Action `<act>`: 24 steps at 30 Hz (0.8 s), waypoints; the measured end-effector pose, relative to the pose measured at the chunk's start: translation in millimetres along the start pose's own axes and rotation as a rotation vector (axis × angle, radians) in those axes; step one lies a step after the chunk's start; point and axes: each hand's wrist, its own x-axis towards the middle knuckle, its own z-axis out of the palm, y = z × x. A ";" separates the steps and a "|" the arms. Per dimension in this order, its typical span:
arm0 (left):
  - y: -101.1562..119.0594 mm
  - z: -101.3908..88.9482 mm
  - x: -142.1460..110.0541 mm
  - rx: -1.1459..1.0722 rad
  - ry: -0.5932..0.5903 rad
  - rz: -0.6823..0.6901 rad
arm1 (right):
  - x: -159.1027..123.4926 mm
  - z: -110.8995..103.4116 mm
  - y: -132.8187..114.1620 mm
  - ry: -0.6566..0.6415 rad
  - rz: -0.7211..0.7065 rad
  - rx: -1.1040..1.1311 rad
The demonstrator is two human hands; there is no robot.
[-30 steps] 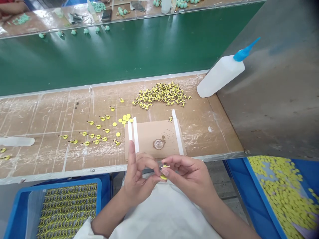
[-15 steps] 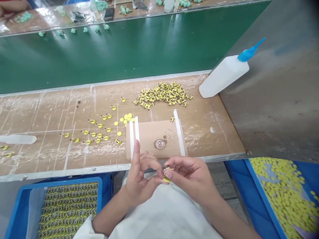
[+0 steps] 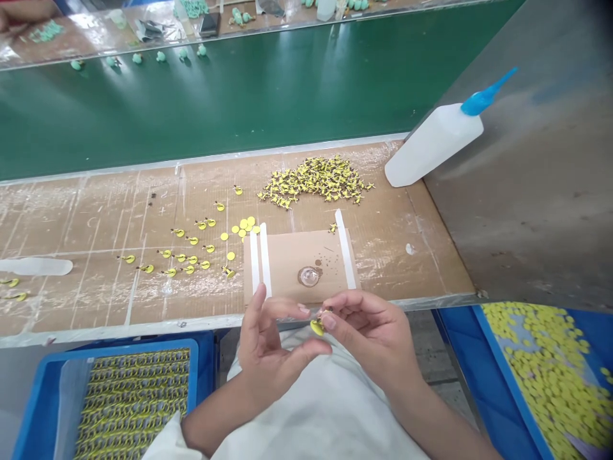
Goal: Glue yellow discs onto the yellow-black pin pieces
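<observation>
My left hand point(image 3: 268, 351) and my right hand point(image 3: 368, 332) meet just below the bench edge, over my white apron. Between their fingertips they pinch a small yellow disc part point(image 3: 317, 326) with a tiny dark piece on top. My left index finger sticks up. Just beyond them lies a cardboard pad point(image 3: 299, 262) with white strips and a small blob of clear glue point(image 3: 309, 276). A heap of small yellow pieces point(image 3: 316, 179) lies farther back, with finished yellow parts point(image 3: 186, 252) set out in rows to the left.
A white glue bottle point(image 3: 433, 140) with a blue nozzle leans on a grey metal panel point(image 3: 536, 179) at the right. Blue bins stand below the bench: one with yellow-black strips point(image 3: 129, 402) at left, one with yellow discs point(image 3: 546, 377) at right. A green conveyor point(image 3: 215, 96) runs behind.
Both hands have risen slightly toward the bench edge, still pinching the yellow part. My left thumb has stretched out under it.
</observation>
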 end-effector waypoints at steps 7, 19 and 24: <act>5.2 7.7 1.1 0.007 0.120 -0.045 | -0.5 2.1 2.2 0.006 -0.034 -0.045; 5.6 6.8 2.2 -0.080 0.144 -0.058 | 1.1 4.2 2.8 0.003 -0.037 -0.002; 5.0 6.6 3.2 -0.076 0.151 -0.068 | 0.7 4.6 1.9 -0.016 -0.018 0.011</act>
